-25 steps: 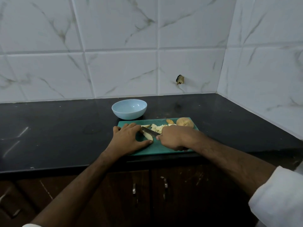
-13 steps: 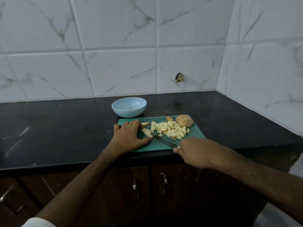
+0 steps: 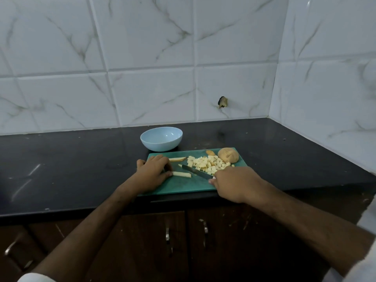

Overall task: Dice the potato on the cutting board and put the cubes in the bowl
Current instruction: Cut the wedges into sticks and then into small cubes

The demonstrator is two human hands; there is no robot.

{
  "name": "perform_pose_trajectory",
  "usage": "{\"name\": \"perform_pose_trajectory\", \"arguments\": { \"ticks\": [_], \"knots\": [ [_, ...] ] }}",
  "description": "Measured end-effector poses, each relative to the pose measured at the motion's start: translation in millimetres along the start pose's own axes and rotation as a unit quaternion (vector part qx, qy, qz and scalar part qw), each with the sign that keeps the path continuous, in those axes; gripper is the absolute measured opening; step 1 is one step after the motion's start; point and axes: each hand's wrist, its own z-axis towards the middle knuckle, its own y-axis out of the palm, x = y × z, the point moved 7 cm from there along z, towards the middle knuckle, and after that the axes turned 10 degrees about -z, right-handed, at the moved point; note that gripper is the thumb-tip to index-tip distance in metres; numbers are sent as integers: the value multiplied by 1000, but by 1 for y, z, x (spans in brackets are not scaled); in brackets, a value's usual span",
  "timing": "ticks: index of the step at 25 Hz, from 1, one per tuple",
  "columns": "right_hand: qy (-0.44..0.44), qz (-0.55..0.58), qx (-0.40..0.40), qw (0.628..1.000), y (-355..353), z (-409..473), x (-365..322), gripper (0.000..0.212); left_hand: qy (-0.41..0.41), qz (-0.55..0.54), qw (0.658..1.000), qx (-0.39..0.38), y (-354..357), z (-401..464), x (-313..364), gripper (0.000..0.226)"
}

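Observation:
A green cutting board [image 3: 183, 187] lies at the counter's front edge. A pile of several pale potato cubes [image 3: 207, 164] sits on its far right half, beside an uncut potato piece [image 3: 228, 154] and a small peel scrap [image 3: 210, 152]. My left hand [image 3: 151, 173] rests on the board's left end and holds a potato strip [image 3: 181, 174] at its near end. A second slice [image 3: 177, 159] lies behind it. My right hand [image 3: 234, 183] grips a knife [image 3: 196, 172] whose blade lies on the board, pointing left toward the strip. The light blue bowl [image 3: 161, 138] stands empty behind the board.
The black counter [image 3: 71, 169] runs left and right of the board, with white tiled walls [image 3: 142, 58] behind and to the right. Dark cabinet doors with metal handles [image 3: 167, 234] are below the counter edge.
My right hand drew the knife back toward the board's front right, uncovering the cube pile. My left hand now holds a single strip lying crosswise on the board.

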Motion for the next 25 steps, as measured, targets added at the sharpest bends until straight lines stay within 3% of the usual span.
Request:
{"name": "perform_pose_trajectory", "arguments": {
  "ticks": [4, 8, 11, 14, 25],
  "knots": [
    [12, 12, -18, 1000, -2, 18, 7, 46, -17, -60, 997, -51, -5, 6, -1, 12],
    [20, 56, -29, 998, 6, 26, 10, 45, 30, -75, 996, 26, -6, -9, -1, 12],
    [23, 64, 18, 998, 4, 26, 5, 46, 59, -85, 992, 77, -4, -22, -4, 11],
    [24, 56, 57, 997, -2, 22, -3, 47, 66, -90, 990, 85, -3, -25, -6, 11],
    [12, 36, 32, 999, 12, 4, -31, 40, 85, -111, 984, 108, -5, -26, -7, 13]
  ]
}}
